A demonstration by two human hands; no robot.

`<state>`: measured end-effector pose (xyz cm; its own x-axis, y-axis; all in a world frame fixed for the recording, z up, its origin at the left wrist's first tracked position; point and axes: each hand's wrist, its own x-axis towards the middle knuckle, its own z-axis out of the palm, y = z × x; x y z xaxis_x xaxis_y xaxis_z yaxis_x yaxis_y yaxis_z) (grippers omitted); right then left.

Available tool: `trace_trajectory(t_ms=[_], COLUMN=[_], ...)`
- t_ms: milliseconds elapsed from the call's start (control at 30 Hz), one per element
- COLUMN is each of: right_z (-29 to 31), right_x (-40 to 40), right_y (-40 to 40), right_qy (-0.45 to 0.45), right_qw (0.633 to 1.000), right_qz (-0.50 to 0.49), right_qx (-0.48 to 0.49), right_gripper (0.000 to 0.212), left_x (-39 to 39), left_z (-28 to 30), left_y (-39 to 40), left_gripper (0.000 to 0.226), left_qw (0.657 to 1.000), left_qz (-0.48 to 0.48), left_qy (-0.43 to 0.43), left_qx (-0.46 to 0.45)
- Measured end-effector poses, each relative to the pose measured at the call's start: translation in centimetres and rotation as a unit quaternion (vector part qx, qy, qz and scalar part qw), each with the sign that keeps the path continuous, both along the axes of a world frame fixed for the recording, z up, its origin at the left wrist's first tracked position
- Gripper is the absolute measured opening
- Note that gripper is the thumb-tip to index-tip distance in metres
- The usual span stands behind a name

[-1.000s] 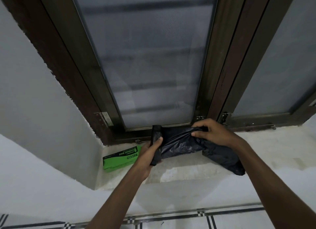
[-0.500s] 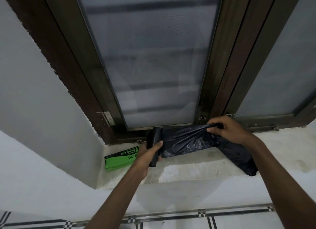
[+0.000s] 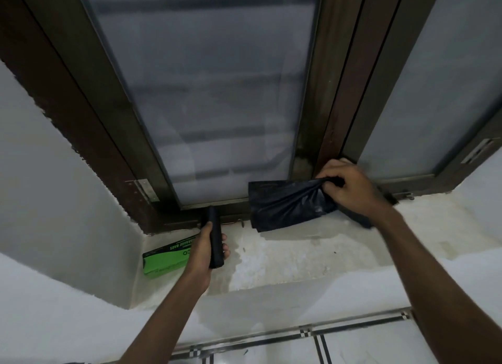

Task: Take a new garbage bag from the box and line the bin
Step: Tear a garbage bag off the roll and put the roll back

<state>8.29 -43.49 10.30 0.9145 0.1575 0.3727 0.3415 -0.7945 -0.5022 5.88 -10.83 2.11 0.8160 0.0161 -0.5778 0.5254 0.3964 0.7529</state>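
While a thin, crumpled black plastic garbage bag (image 3: pixel 288 206) hangs clear of the window ledge (image 3: pixel 298 255), the person's right hand (image 3: pixel 350 190) pinches its bunched edge with curled fingers, and the left hand (image 3: pixel 206 251) wraps a tight black roll of bags (image 3: pixel 214 238) just beside the green cardboard bag box (image 3: pixel 163 257). The film looks light, limp and slippery; a hold at the open mouth would probably serve best. No bin is in view.

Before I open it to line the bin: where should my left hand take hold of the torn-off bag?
Judging by its pose, pinch the free left edge of the bag, coming from the left. The right hand bunches its other end, so that edge hangs flat and clear. First put down the roll.
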Motion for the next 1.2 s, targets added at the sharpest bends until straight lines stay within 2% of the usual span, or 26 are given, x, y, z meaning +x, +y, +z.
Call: trace_trajectory(t_ms=[100,167,233,300,367,400,500,567,667,833,1000,1033,1100,1167,1200], right_z=[-2.3,-5.7,-9.6,-12.5,-13.8,-13.9,-13.5,-13.4,-14.7,-15.2,-14.0,-13.5,-12.4,-10.8,-10.1], right_x=[-1.2,-2.4,-3.5,-4.3,-5.1,-5.4,-6.0,-6.1,-6.8,-7.1,-7.1,-7.2,-7.4,-7.7,-7.8], right_y=[2.8,4.7,5.2,4.5,3.6,3.3,2.9,2.2,0.3,-3.4,-4.4,-3.3,0.1,4.8,7.1], right_qy=[-0.097,-0.109,-0.050,0.057,0.137,0.143,0.067,0.049,0.075,0.101,0.136,0.123,0.083,0.096,0.130], right_qw=[0.988,0.975,0.969,0.962,0.952,0.953,0.967,0.968,0.956,0.952,0.926,0.928,0.957,0.986,0.983], right_qz=[-0.037,-0.008,0.043,0.066,0.067,0.067,0.021,-0.036,-0.067,-0.138,-0.236,-0.242,-0.208,-0.133,-0.103], right_qx=[-0.114,-0.192,-0.239,-0.260,-0.264,-0.258,-0.245,-0.245,-0.277,-0.254,-0.260,-0.254,-0.185,-0.019,0.083], right_gripper=[0.029,0.027,0.029,0.034,0.045,0.048,0.041,0.038,0.035,0.038,0.038,0.038,0.037,0.036,0.036], left_x=[0.0,0.1,0.2,0.2,0.1,0.0,-0.3,-0.3,-0.3,-0.3,-0.6,-0.7,-0.7,-0.6,-0.7], left_z=[-0.2,-0.4,-0.7,-0.8,-0.7,-0.6,-0.5,-0.5,-0.6,-0.4,-0.5,-0.4,-0.2,-0.1,0.2], left_y=[-0.4,-0.3,-0.3,-0.4,-0.5,-0.5,-0.6,-0.8,-1.1,-1.6,-1.9,-2.1,-2.4,-2.6,-2.7], left_gripper=[0.030,0.032,0.034,0.033,0.030,0.029,0.027,0.028,0.028,0.029,0.033,0.031,0.031,0.034,0.033], left_qw=[1.000,1.000,1.000,0.999,0.999,0.999,0.999,0.998,0.998,0.998,0.998,0.999,0.999,0.999,0.999], left_qz=[-0.001,-0.003,-0.004,-0.005,-0.007,-0.007,-0.005,-0.003,-0.009,-0.005,-0.020,-0.026,-0.036,-0.037,-0.038], left_qy=[0.005,0.002,0.003,-0.001,-0.007,-0.010,-0.014,-0.009,-0.006,-0.011,-0.009,-0.009,-0.016,-0.023,-0.029], left_qx=[0.015,0.022,0.030,0.034,0.043,0.048,0.051,0.060,0.068,0.066,0.055,0.045,0.027,0.012,0.004])
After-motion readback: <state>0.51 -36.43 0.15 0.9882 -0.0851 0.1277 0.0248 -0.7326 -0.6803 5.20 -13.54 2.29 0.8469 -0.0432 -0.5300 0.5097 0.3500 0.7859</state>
